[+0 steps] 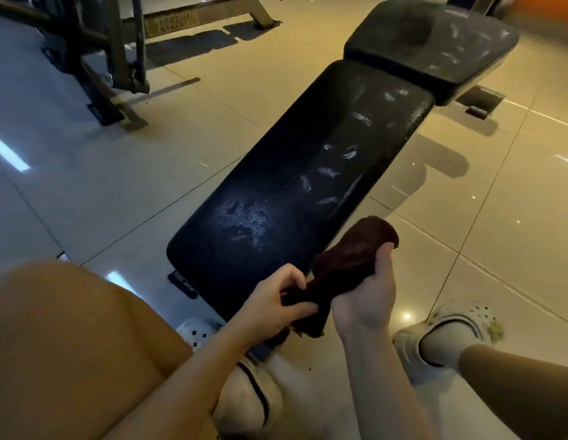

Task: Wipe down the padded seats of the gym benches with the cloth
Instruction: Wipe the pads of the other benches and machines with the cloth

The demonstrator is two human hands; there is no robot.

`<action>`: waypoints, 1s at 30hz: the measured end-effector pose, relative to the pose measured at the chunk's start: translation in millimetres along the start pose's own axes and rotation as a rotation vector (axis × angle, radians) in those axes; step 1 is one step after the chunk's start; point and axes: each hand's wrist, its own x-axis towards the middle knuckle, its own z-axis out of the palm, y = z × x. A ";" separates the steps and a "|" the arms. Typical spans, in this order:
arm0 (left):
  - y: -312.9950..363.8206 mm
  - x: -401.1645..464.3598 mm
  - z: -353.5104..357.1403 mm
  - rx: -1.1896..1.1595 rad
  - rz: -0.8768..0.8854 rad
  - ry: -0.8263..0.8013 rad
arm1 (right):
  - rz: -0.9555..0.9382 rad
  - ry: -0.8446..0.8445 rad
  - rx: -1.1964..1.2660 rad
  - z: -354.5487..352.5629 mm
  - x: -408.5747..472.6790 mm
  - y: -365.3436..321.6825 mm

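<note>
A black padded gym bench (286,182) runs from just in front of me up toward the upper right, its long pad streaked with pale smears. A shorter seat pad (432,46) sits at its far end, also smeared. Both hands hold a dark brown cloth (349,262) over the near right corner of the long pad. My right hand (368,293) grips the bunched middle of the cloth from below. My left hand (276,303) pinches the cloth's lower end between thumb and fingers.
Glossy beige floor tiles (117,173) surround the bench. A dark metal machine frame (111,58) stands at the upper left. My feet in pale clogs (447,331) stand on the floor below my hands, one either side of the near end of the bench.
</note>
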 end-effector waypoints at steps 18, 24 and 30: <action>-14.8 -43.6 -60.1 0.178 -0.188 0.562 | -0.661 -0.302 -1.135 12.7 41.7 72.3; -80.4 -48.7 -82.7 0.025 -0.483 0.771 | -0.712 -0.472 -2.182 -15.7 84.1 138.0; -100.8 -31.4 -97.2 0.117 -0.407 0.805 | -0.958 -0.318 -2.202 53.5 146.6 147.5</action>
